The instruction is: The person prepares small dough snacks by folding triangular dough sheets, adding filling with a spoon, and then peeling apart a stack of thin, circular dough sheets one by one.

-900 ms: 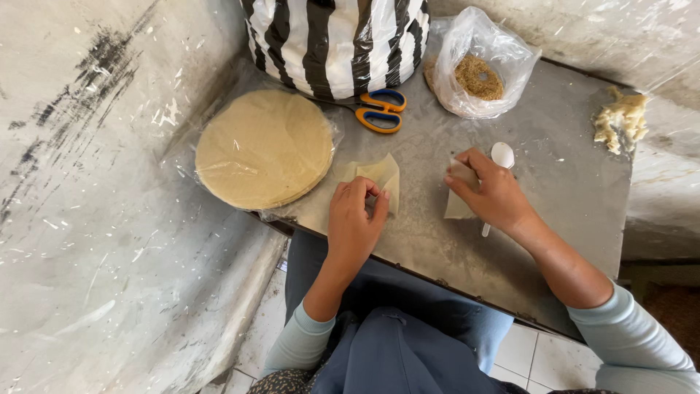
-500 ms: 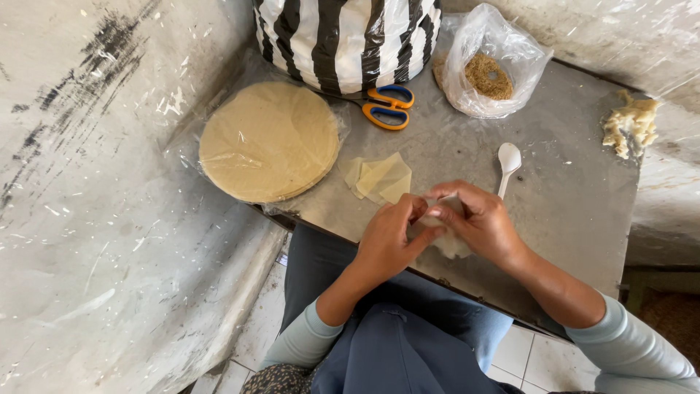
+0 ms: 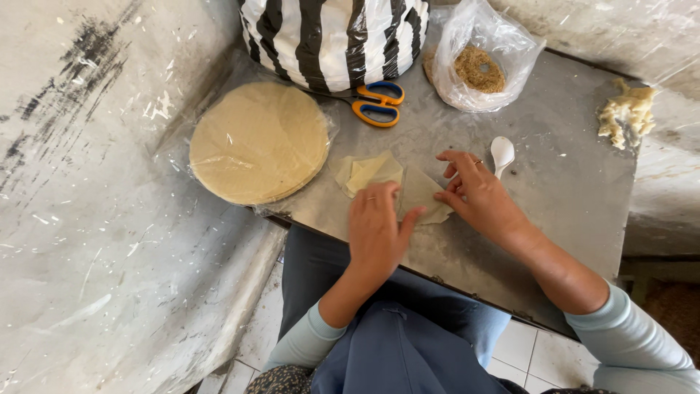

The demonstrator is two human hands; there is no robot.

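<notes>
pale dough wrapper (image 3: pixel 425 191): thin cut piece, lies flat on the grey table (image 3: pixel 569 190) near its front edge, roughly mid-width. We read it as a wedge: narrow end toward the table's back edge, wide end toward the front edge, long axis running front-to-back with a slight lean to the right.
left hand (image 3: pixel 375 230): ours, palm down at the front edge; fingers extended and loose, thumb tip resting on the wrapper's lower left border. Not clenched, nothing lifted.
right hand (image 3: pixel 477 193): ours, fingers curled, tips pressing the wrapper's right border. Pinch or plain press, we cannot tell.
second wrapper piece (image 3: pixel 367 172): same pale dough, partly folded, lying just left of the first, touching or overlapping it; our left fingertips sit at its near edge.
white spoon (image 3: pixel 502 153): on the table just behind our right hand, bowl toward the back edge.
round wrapper stack (image 3: pixel 259 141): in clear plastic, at the table's left edge.
scissors (image 3: pixel 375 103): orange and blue handles, near the back edge, between stack and bag.
clear bag (image 3: pixel 481 62): brown crumbly filling inside, back edge.
striped bag (image 3: pixel 332 33): black and white, back left corner.
dough scraps (image 3: pixel 627 113): pale yellow lump, on the ledge by the back right corner.
</notes>
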